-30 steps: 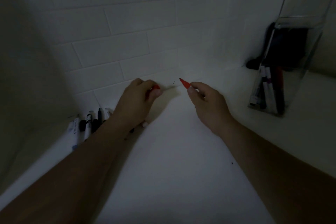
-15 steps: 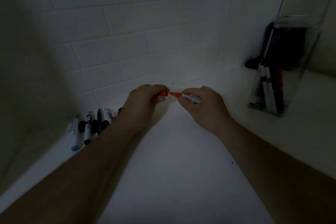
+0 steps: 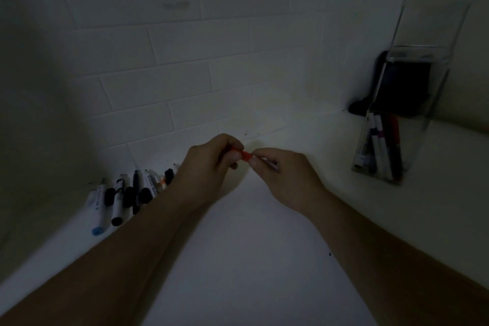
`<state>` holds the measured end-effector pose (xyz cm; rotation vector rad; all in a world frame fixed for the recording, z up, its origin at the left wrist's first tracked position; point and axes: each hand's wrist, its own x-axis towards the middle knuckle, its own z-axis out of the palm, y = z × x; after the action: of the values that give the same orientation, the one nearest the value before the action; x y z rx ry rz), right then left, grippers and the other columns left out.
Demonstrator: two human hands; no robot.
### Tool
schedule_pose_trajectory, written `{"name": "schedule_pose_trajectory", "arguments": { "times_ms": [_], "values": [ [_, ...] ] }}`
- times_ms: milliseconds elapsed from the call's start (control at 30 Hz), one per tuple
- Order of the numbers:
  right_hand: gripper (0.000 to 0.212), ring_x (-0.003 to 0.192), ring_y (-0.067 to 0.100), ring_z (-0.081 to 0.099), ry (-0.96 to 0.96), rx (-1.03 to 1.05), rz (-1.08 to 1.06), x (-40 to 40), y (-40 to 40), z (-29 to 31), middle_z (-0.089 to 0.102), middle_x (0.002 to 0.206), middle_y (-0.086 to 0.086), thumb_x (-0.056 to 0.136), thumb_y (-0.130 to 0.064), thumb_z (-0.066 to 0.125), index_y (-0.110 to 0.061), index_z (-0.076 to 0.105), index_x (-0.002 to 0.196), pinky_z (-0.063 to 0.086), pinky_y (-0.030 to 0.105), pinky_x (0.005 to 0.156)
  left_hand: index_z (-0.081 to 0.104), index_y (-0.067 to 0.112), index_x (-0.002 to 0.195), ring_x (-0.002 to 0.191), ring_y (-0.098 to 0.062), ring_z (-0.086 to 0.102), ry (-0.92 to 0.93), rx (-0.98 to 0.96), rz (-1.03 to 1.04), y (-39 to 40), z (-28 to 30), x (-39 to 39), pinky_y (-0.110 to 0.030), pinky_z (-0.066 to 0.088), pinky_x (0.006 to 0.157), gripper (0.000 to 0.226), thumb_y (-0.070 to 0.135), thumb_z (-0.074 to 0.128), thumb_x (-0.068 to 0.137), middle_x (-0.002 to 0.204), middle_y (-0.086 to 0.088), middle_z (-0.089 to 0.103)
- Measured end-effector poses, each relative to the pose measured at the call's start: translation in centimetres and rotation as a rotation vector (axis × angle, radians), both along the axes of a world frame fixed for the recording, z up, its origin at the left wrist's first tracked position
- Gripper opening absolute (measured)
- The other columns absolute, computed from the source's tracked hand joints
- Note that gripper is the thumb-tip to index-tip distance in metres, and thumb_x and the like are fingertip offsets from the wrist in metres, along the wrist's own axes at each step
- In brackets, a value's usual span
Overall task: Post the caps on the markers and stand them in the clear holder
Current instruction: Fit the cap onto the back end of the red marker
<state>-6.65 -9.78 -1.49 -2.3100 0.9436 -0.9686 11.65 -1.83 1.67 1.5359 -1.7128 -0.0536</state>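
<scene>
My left hand point(image 3: 209, 167) pinches a red cap point(image 3: 243, 154) between thumb and fingers. My right hand point(image 3: 280, 172) grips the white body of a red marker point(image 3: 272, 164), mostly hidden in the fist. The cap sits over the marker's tip and the two hands nearly touch. A clear holder point(image 3: 404, 124) stands at the right with several capped markers point(image 3: 381, 145) upright inside it. A row of loose markers and caps point(image 3: 127, 193) lies on the white counter at the left, by the tiled wall.
A dark object point(image 3: 383, 87) stands behind the clear holder in the corner. White tiled wall point(image 3: 185, 74) runs along the back. The white counter point(image 3: 251, 259) spreads under my forearms. The scene is dim.
The hands came together: the marker's red tip, bare and apart from the cap a second ago, is now inside the red cap. The camera view shifted slightly downward.
</scene>
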Motion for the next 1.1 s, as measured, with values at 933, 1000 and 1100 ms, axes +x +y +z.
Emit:
{"name": "schedule_pose_trajectory", "arguments": {
  "times_ms": [933, 1000, 1100],
  "values": [
    [0.03, 0.101, 0.005, 0.066, 0.01, -0.054, -0.033, -0.7, 1.4, 1.1, 0.071, 0.114, -0.018, 0.096, -0.048, 0.057, -0.041, 0.066, 0.124, 0.055, 0.035, 0.089, 0.075, 0.032, 0.083, 0.078, 0.0, 0.068, 0.128, -0.045, 0.046, -0.1, -0.2, -0.9, -0.026, 0.056, 0.077, 0.017, 0.019, 0.083, 0.076, 0.079, 0.016, 0.073],
    [0.032, 0.098, 0.004, 0.066, 0.01, 0.002, 0.001, -0.8, 1.3, 1.2, 0.071, 0.11, -0.02, 0.096, -0.046, 0.058, -0.04, 0.065, 0.126, 0.055, 0.035, 0.09, 0.075, 0.032, 0.084, 0.078, 0.0, 0.067, 0.101, -0.071, 0.031, 0.1, -0.2, -1.0, -0.024, 0.055, 0.075, 0.017, 0.018, 0.082, 0.077, 0.078, 0.016, 0.072],
    [0.031, 0.085, 0.0, 0.067, 0.039, 0.035, 0.042, -1.1, 0.8, 1.2, 0.071, 0.097, -0.019, 0.097, -0.043, 0.057, -0.039, 0.065, 0.127, 0.057, 0.036, 0.084, 0.075, 0.031, 0.086, 0.077, 0.0, 0.067, 0.079, -0.076, 0.01, 0.2, -0.3, -0.9, -0.018, 0.051, 0.07, 0.015, 0.02, 0.082, 0.078, 0.077, 0.017, 0.072]
  ]
}}
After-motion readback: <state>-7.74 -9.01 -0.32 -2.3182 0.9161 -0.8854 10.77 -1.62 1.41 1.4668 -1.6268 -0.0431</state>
